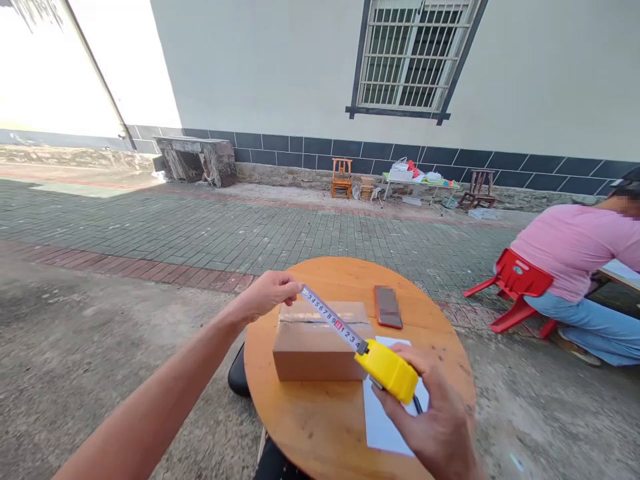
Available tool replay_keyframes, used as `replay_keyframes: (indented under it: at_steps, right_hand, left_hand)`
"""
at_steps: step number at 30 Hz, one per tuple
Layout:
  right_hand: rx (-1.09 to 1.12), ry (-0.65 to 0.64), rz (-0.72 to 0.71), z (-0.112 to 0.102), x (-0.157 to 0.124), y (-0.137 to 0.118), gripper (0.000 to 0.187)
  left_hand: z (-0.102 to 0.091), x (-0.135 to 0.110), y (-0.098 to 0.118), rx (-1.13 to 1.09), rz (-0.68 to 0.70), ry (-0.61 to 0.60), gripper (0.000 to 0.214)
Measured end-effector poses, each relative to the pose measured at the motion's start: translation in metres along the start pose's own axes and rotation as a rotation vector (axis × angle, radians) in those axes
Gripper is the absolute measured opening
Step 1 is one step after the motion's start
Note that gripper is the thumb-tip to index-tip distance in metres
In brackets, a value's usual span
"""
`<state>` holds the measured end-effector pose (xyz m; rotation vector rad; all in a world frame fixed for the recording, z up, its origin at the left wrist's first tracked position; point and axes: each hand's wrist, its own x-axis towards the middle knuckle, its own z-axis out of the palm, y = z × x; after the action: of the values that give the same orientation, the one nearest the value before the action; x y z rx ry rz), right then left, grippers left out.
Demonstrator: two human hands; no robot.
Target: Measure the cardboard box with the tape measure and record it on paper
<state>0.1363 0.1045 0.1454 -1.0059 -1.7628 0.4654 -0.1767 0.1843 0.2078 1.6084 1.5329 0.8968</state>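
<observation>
Hands (275,290) (435,410) holding tape measure (386,370) (yellow), box (317,353) below

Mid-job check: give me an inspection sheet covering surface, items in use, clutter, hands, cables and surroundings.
Surface: round orange-brown wooden table, outdoors.
Items in use: yellow-cased tape measure, its silver blade extended, slanting across the view of a closed brown cardboard box; contact unclear.
Clutter: red-edged rectangular phone; white paper sheet, partly hidden; thin black pen-like object.
Hands: left hand pinches the blade's free end; right hand grips the case.
Cables: nothing seen.
Surroundings: person in a pink top on a red plastic chair; white-barred window behind.
</observation>
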Motion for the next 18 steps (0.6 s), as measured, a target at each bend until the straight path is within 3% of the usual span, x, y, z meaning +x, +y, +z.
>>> replay_keyframes:
  at_steps: [2, 5, 8, 11, 18]
  right_hand:
    - [-0.078, 0.025, -0.135, 0.021, -0.026, -0.009, 0.042]
    - [-0.21, 0.041, -0.104, 0.052, -0.049, -0.016, 0.037]
    - [-0.265, 0.247, -0.131, 0.076, -0.054, -0.022, 0.036]
    - [-0.269, 0.403, -0.167, 0.094, -0.049, -0.026, 0.03]
    - [-0.323, 0.386, -0.101, 0.115, -0.05, -0.019, 0.032]
  left_hand:
    - [0.013, 0.02, 0.005, 0.017, 0.025, -0.108, 0.032]
    - [0.028, 0.048, 0.005, 0.078, 0.043, -0.263, 0.03]
    - [0.037, 0.067, 0.001, 0.173, 0.061, -0.379, 0.029]
    - [0.042, 0.079, -0.003, 0.297, 0.073, -0.43, 0.027]
    - [0.053, 0.088, -0.009, 0.532, 0.072, -0.434, 0.027]
